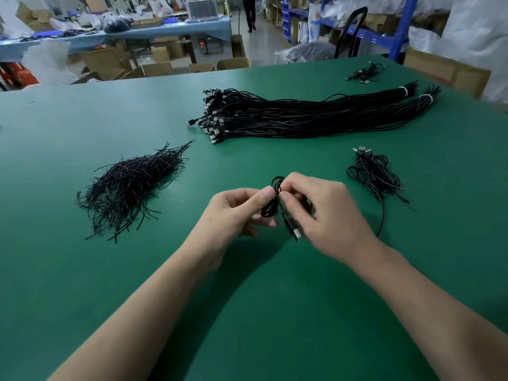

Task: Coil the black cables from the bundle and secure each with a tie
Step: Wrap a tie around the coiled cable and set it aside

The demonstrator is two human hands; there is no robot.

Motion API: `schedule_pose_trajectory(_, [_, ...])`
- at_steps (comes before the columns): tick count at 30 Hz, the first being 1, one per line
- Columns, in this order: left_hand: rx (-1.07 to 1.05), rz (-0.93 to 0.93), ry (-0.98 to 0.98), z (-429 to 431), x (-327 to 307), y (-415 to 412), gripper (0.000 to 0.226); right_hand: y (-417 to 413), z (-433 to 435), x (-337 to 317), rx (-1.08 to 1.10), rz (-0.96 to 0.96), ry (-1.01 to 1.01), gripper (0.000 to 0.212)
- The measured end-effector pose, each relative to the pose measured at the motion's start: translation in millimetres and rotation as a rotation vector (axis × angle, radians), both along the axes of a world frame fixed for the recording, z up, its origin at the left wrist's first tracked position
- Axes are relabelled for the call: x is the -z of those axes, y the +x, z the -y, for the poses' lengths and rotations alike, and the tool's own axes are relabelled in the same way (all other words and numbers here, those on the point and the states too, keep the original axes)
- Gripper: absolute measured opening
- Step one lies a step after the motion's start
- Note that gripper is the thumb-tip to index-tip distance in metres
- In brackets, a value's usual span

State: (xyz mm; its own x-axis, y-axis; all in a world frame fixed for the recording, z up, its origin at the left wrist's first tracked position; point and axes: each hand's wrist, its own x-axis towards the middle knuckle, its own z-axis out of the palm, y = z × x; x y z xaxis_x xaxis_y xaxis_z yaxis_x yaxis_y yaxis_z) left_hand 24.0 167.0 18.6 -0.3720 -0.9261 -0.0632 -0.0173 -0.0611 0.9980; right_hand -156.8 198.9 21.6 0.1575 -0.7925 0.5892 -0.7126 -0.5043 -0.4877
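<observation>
Nearest, two bare forearms meeting over the green felt tabletop (pixel 82 270). Both the left hand (pixel 236 213) and the right hand (pixel 324 215) closed on a small black coiled cable (pixel 270 209), held just above the tabletop. Left thumb and forefinger pinching the coil's waist, right fingers (pixel 286 199) curled round the same spot from the other side. Silver-tipped USB plug (pixel 295 233) hanging below the right palm. Looks like the twisting of a tie round the waist, though the tie itself is too thin and too hidden to make out.

Risks from here, by judgement:

- Easing either pinch before the twist bites – springy loops opening, coil needing rewinding.
- Too few turns, or a twist set off-centre – tie sliding toward one end, loops splaying.
- Hanging plug swinging into the loops and snagging mid-twist.
- One black strand (pixel 382 215) running from the heap of finished black coils (pixel 376 174) to behind the right wrist. Cannot tell which: tail of the held cable, or part of the heap. If the former, a pull likely dragging the heap along.

Farther off, a loose pile of short black wire ties (pixel 126 188) at left, near the left hand. Beyond, a long black bundle of straight cables (pixel 302 116) with white bands, well apart from both hands. Plenty left to coil, judging by its bulk.
</observation>
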Motion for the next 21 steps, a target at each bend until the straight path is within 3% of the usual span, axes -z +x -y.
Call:
schedule_pose_trajectory(2, [0.056,0.038,0.035,-0.4,0.4,2.6,0.045,-0.1,0.3,0.8,0.014,-0.072,-0.008,0.012])
schedule_pose_trajectory(4, [0.021,0.022,-0.032,-0.3,0.1,2.0,0.037,1.7,-0.1,1.3,-0.003,-0.025,0.024,0.013])
schedule_pose_trajectory(9, [-0.055,-0.026,-0.335,-0.3,0.4,-0.9,0.01,4.3,0.2,0.0,-0.104,0.333,0.245,0.021])
schedule_pose_trajectory(14, [-0.193,0.256,-0.797,0.1,-0.2,4.2,0.014,5.7,1.6,1.4,-0.326,0.885,0.675,0.015])
schedule_pose_trajectory(18, [-0.205,0.293,-0.988,1.9,-2.0,7.4,0.021,2.1,2.2,1.1,-0.457,1.071,0.843,0.014])
schedule_pose_trajectory(21, [-0.173,0.298,-0.99,3.0,-1.2,9.0,0.022,3.8,1.9,0.5,-0.461,1.098,0.861,0.016])
